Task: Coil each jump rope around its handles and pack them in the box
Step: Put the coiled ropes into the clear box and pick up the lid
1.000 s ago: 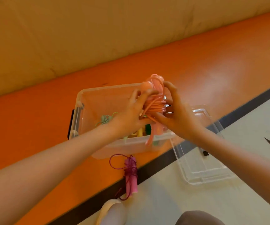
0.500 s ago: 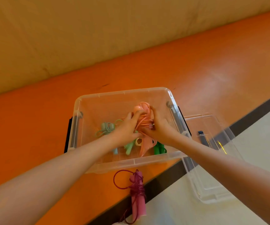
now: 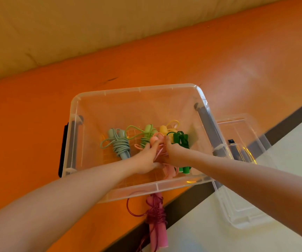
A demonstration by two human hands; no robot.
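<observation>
A clear plastic box stands on the orange floor. Both hands reach into it and hold a coiled peach jump rope low near the box bottom. My left hand grips it from the left, my right hand from the right. Around it inside lie a pale blue-green rope, a light green rope, a yellow rope and a dark green rope, all coiled. A coiled magenta rope with pink handles lies on the floor in front of the box.
The clear box lid lies on the floor to the right of the box, with a small black clip on it. A dark stripe divides the orange floor from a pale area. A tan padded wall runs behind.
Both hands have lowered the peach rope from above the box rim down into the box, among the other coiled ropes.
</observation>
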